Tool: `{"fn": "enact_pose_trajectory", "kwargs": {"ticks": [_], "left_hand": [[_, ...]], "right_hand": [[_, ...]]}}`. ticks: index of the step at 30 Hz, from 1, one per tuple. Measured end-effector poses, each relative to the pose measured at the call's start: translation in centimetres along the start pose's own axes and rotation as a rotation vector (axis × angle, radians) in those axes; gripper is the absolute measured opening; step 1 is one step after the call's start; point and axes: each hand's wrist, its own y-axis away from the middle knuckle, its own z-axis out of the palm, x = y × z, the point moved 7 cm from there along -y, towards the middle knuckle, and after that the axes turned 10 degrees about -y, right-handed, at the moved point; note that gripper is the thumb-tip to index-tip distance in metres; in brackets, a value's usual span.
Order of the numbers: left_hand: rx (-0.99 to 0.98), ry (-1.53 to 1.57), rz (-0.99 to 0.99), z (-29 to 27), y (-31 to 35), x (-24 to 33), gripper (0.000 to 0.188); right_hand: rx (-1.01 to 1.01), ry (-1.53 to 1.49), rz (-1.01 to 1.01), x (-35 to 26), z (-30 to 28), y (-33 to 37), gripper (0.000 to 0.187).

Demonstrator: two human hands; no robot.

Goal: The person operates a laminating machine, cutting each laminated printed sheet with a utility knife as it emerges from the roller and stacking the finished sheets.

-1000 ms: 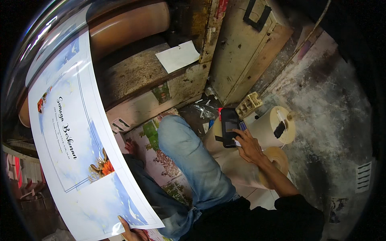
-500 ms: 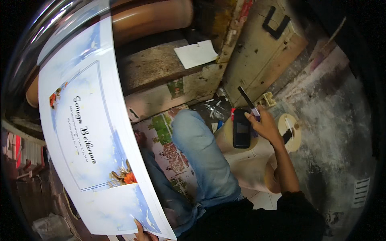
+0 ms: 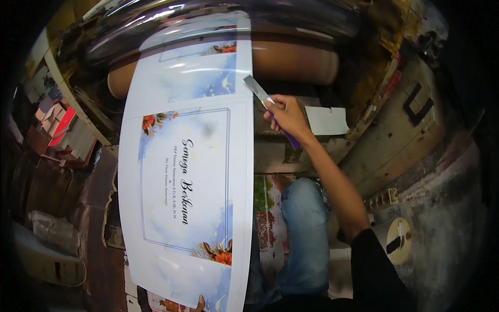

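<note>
A dim workshop holds a rusty machine with a brown roller (image 3: 291,60), over which a long glossy printed sheet with blue sky and orange flowers (image 3: 187,171) drapes toward the person's jeans-clad knee (image 3: 306,218). The right hand (image 3: 287,115), arm outstretched, grips a purple-handled metal blade (image 3: 258,89) whose tip sits at the sheet's right edge, a white paper scrap (image 3: 326,120) just beside it. The left hand (image 3: 197,304) pinches the sheet's bottom edge, mostly hidden.

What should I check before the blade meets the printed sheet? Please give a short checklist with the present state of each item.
1. Right hand grips the blade tool firmly: ok.
2. Blade tip has reached the right edge of the printed sheet: ok, it lies at the edge.
3. Left hand holds the sheet's lower end: ok, though only fingertips show.
4. Sheet lies flat without creases: ok, it curves smoothly.
5. Blade is sharp: cannot tell.
6. Knee is clear of the blade: ok, it is well below.
</note>
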Motion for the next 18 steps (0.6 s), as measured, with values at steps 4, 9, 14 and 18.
{"fn": "enact_pose_trajectory", "kwargs": {"ticks": [4,9,14,18], "left_hand": [[0.232,-0.135,-0.201,1.9,2.2,2.2,0.053],[0.219,-0.048,-0.192,1.7,2.3,3.5,0.059],[0.131,0.057,-0.062,-0.5,0.7,1.6,0.054],[0.166,0.015,-0.077,1.0,1.1,2.5,0.049]], "right_hand": [[-0.038,-0.021,0.022,3.3,0.4,-1.6,0.026],[0.045,0.127,-0.077,1.3,1.1,-1.6,0.023],[-0.052,0.811,-0.700,-4.2,2.0,-6.5,0.056],[-0.424,0.958,-0.988,-4.8,3.5,-9.8,0.050]]}}
